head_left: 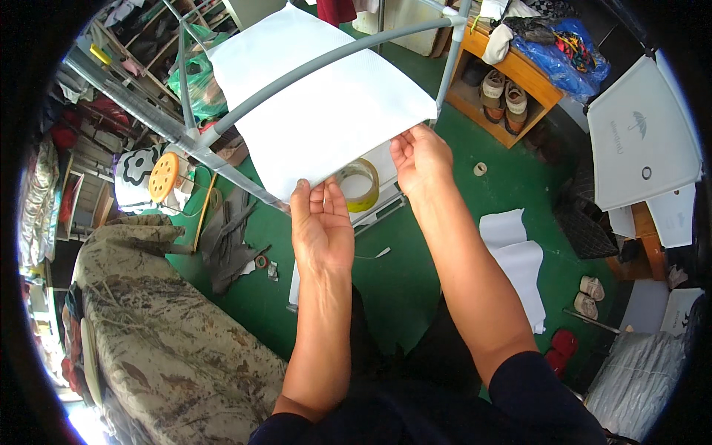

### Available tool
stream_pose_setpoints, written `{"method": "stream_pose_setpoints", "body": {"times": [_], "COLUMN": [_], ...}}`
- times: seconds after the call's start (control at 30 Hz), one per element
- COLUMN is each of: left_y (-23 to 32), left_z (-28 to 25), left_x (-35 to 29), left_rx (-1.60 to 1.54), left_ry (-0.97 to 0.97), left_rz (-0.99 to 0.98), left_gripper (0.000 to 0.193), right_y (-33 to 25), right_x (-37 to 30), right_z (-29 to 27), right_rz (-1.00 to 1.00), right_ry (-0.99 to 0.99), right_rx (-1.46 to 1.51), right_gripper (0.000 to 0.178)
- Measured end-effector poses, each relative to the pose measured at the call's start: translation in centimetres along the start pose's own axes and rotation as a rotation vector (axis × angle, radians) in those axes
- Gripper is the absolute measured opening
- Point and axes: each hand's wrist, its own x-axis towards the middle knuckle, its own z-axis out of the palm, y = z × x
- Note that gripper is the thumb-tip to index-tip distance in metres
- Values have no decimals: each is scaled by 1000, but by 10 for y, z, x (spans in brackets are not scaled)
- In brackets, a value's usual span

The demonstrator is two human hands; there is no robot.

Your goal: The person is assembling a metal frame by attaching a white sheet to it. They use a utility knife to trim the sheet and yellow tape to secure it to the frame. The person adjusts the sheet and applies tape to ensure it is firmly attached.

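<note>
Green floor spreads beneath hands pinching a thin white sheet.

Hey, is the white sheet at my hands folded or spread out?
Spread out: the white sheet shows one broad face, with left hand and right hand at its near edge.

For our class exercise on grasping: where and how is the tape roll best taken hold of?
Pinch the near wall of the tape roll, probably from the near side, a finger in the hole: its ring opens toward the camera, while the white sheet hides its far left edge and the left hand crowds its left.
</note>
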Motion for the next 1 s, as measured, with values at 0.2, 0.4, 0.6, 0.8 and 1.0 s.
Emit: {"method": "stream_pose_setpoints", "body": {"times": [0.2, 0.4, 0.6, 0.8, 1.0], "left_y": [1, 0, -3, -2, -5], "left_z": [-5, -5, -5, -5, -7], "left_x": [3, 1, -2, -1, 1], "left_rx": [-24, 4, 18, 19, 2], "left_ry": [16, 18, -18, 1, -15], "left_rz": [19, 36, 41, 28, 11], "left_gripper": [22, 26, 29, 21, 22], "right_y": [-3, -4, -9, -16, -8], "right_x": [-9, -10, -10, -16, -9], "right_z": [6, 7, 0, -7, -13], "right_rz": [26, 53, 57, 100, -7], "right_ry": [9, 33, 5, -72, -73], "right_rx": [3, 35, 107, 218, 199], "right_gripper": [13, 13, 14, 14, 13]}}
